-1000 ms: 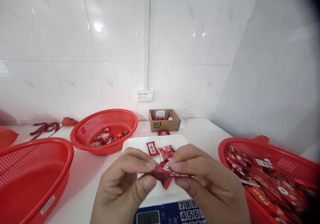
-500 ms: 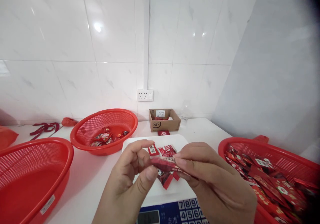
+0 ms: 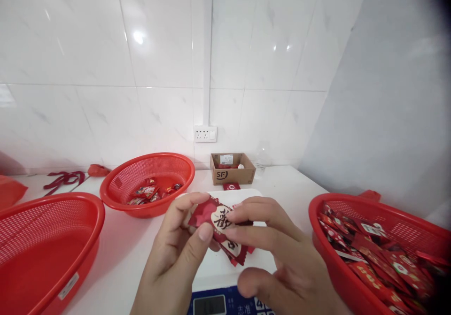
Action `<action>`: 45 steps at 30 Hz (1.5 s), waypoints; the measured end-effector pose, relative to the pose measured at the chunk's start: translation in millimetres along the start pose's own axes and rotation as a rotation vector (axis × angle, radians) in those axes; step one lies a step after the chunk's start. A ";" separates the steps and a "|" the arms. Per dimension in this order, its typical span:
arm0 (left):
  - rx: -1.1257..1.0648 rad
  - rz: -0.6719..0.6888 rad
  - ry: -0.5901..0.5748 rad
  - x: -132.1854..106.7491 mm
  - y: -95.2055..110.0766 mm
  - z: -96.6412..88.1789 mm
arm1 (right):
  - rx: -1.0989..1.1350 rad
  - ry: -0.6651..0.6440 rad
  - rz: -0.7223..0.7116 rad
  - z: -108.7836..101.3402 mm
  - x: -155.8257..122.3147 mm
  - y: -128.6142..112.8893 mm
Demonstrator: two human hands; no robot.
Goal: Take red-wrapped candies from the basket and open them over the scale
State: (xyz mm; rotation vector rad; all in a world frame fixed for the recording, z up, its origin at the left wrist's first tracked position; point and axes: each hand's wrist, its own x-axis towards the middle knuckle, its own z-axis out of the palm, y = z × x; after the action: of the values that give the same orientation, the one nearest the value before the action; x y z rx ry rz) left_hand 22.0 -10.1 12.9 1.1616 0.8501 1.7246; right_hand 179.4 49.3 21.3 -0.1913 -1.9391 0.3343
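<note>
Dark red packet [image 3: 217, 217] sits above the white scale pan [image 3: 214, 275], long axis running far-left to near-right; left hand [image 3: 176, 242] has its left end pinched, right hand [image 3: 291, 247] is pretty loose, fingertips at its face, thumb off.

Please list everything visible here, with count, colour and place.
Held packet: one, dark red and cream, in left hand.
Red wrappers: count unclear, red, partly hidden below held packet.
Scale: one, white and blue, beneath hands.
Baskets: three, red, two left, one right.
Loose packets: several, mostly red, rear left basket.
Piled packets: many, mostly red, right basket.
Carton: one, brown, near wall.
Flat packet: one, red, before carton.
Unclear object: one, transparent, beside carton.
Ribbon: count unclear, dark red, back left.
Unidentified items: two, red, beside ribbon and far left.
Socket panel: one, white, on wall.
Table: one, white, under baskets.
Wall: one, white, behind.
Panel: one, grey, right.
Left hand: one, bare, gripping held packet.
Right hand: one, bare, at held packet.
</note>
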 end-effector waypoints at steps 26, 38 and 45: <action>0.097 0.087 0.065 -3.3 5.2 15.4 | 0.166 0.029 0.260 2.7 -1.9 -0.1; 0.179 0.105 0.031 -3.7 3.9 11.1 | 0.230 0.057 0.218 4.4 -6.1 -0.3; 0.138 0.099 0.037 -3.1 2.6 12.6 | 0.207 0.053 0.213 3.2 -5.7 -0.7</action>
State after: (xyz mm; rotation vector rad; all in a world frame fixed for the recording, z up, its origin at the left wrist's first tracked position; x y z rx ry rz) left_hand 33.7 -13.1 18.3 1.2861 0.9605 1.7953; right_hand 178.6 46.6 15.4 -0.2686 -1.8210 0.6613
